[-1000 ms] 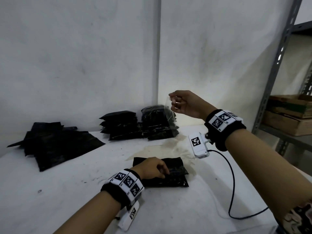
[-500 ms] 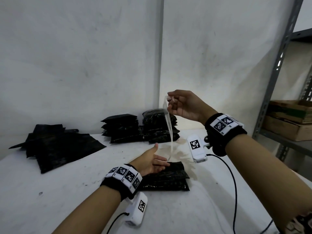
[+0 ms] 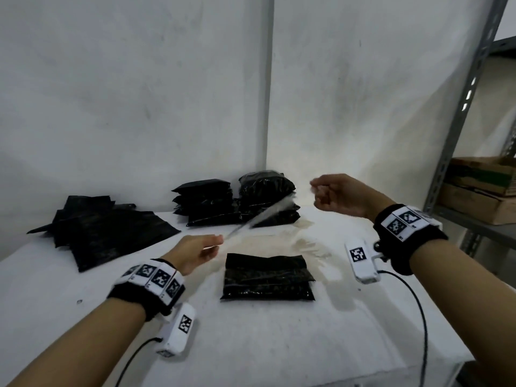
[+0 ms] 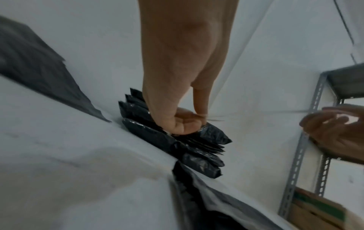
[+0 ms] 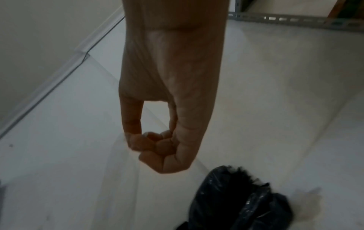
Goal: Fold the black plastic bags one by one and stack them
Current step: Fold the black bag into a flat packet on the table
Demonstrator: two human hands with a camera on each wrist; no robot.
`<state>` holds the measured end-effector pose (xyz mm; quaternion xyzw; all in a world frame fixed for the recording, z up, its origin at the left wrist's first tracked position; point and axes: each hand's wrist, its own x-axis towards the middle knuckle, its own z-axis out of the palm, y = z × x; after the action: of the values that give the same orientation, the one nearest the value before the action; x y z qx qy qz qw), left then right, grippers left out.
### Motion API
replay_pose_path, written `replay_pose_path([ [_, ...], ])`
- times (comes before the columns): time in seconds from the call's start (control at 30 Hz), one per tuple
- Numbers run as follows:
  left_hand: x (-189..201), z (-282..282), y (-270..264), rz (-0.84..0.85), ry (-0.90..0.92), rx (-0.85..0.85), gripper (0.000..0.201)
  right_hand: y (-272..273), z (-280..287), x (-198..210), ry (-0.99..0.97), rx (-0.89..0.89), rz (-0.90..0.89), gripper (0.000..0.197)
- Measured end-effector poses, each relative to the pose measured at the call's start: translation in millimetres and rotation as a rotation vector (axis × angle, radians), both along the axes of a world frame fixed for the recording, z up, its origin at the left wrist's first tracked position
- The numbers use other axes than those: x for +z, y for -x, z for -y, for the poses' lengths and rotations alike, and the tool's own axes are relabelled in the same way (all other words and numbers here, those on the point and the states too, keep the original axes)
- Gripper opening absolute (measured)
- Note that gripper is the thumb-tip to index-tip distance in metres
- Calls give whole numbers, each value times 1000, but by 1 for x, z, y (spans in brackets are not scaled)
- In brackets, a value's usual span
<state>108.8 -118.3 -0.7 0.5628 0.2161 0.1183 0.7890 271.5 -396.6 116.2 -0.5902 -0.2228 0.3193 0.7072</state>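
Note:
A folded bundle of black plastic bags (image 3: 266, 277) lies flat on the white table (image 3: 279, 344), between my two hands. A thin clear plastic strip (image 3: 262, 216) stretches slantwise above the table from hand to hand. My left hand (image 3: 216, 243) pinches its lower end, left of the bundle and above the table; the left wrist view shows the left hand (image 4: 197, 119) with fingers curled on the strip. My right hand (image 3: 317, 191) is raised to the right, fingers curled, pinching the upper end. In the right wrist view the right hand (image 5: 145, 143) is a closed fist.
Two stacks of folded black bags (image 3: 203, 199) (image 3: 266, 194) stand against the back wall. A flat pile of unfolded black bags (image 3: 106, 233) lies at the left. A grey metal shelf (image 3: 458, 129) with cardboard boxes (image 3: 480, 191) stands at the right. A brown stain (image 3: 304, 244) marks the table.
My left hand lifted off the folded bundle, took the hanging end of the clear strip and drew it left. The strip went from hanging down to stretched taut; my right hand shifted right.

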Motion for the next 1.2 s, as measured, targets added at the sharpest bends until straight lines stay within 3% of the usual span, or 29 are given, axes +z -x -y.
replay_pose_path([
  [0.17, -4, -15, 22, -68, -70, -17, 15, -10, 20, -58, 442, 33, 144, 5],
  [0.3, -11, -9, 28, -134, -133, -51, 16, -13, 32, -88, 598, 49, 182, 17],
  [0.5, -15, 1, 32, -142, -197, -112, 18, -11, 44, -105, 707, 19, 205, 19],
  [0.57, -16, 1, 35, -171, -319, -117, 22, -13, 46, -110, 736, 8, 192, 33],
  [0.67, -18, 2, 36, -240, -484, -89, 19, -11, 44, -117, 752, 42, 168, 18],
  [0.87, -17, 1, 37, -298, -541, -108, 20, -9, 41, -123, 782, 76, 159, 16],
  [1.0, -19, -2, 39, -342, -547, -142, 20, -9, 40, -125, 823, 95, 207, 55],
  [1.03, -19, -3, 39, -349, -550, -149, 20, -9, 40, -126, 825, 93, 219, 57],
  [1.2, -20, -4, 37, -386, -569, -184, 19, -10, 40, -130, 853, 96, 236, 30],
])
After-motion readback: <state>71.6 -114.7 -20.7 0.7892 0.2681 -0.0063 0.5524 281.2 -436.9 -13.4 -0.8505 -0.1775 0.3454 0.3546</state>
